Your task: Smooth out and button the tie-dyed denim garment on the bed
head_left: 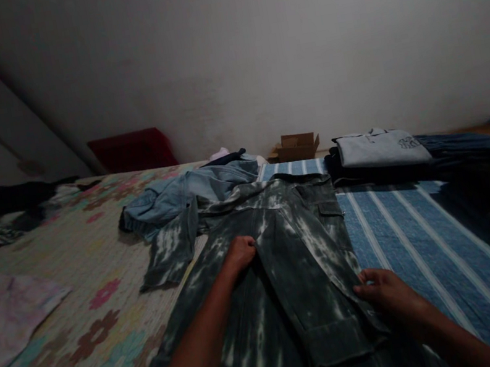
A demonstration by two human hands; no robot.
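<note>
- Left fingers point(246, 245) look pinched together on an edge of the folded-over strip; right fingers point(369, 288) look pinched on the outer edge, so basically 2 grips on the same garment.
- That garment's a dark tie-dye jacket point(242, 309), lying flat right under the left fingers and off to the left of the right fingers.
- Long axis runs away from the person: collar end well beyond both sets of fingers, the rest coming back past them. Left fingers sit nearer its middle.
- The folded strip runs between the 2 hands, its cuff point(337, 342) on the near side of the right fingers.
- A loose sleeve point(169, 249) sticks out left of and beyond the left fingers, up near a light blue denim garment point(180, 191), which kinda crowds that side.
- Past the right fingers: striped cloth point(398, 233), then a folded grey top point(375, 150) on a stack.
- Cardboard box point(298, 149) way beyond both.
</note>
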